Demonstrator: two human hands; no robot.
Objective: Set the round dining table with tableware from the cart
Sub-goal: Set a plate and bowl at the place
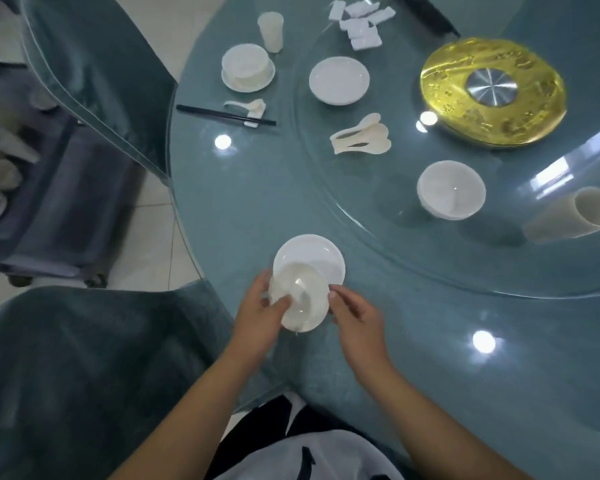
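Note:
A white bowl [302, 299] hangs just above the near edge of a white plate [314, 259] on the round glass table [413, 341]. My left hand [258, 313] grips the bowl's left rim, thumb over the edge. My right hand [355, 315] touches the bowl's right rim with its fingertips. At the far left lies a place setting: a bowl on a plate [247, 68], a cup [271, 31], a spoon [246, 106] and black chopsticks [224, 115]. The cart [21, 174] with more white ware stands at the left.
On the glass turntable [447, 265] are a white plate [338, 80], a pile of spoons [361, 136], a stack of bowls [450, 194], lying stacked cups [572, 216], white rests [359, 24] and a gold centrepiece [492, 91]. Teal chairs [84, 375] stand at the left.

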